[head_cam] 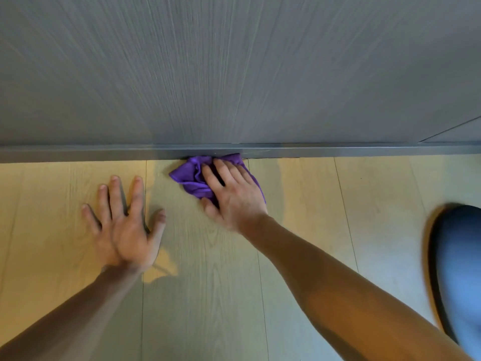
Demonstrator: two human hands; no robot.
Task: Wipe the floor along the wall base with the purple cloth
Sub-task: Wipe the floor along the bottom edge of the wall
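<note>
A crumpled purple cloth lies on the pale wood-look floor, its far edge touching the grey skirting strip at the foot of the wall. My right hand presses flat on top of the cloth, fingers spread toward the wall, covering its right half. My left hand rests flat on the bare floor to the left of the cloth, fingers apart, holding nothing. Both hands look slightly blurred.
A grey wood-grain wall panel fills the upper half of the view. A knee in blue fabric shows at the right edge, low over the floor. Floor planks run toward the wall on both sides of the hands.
</note>
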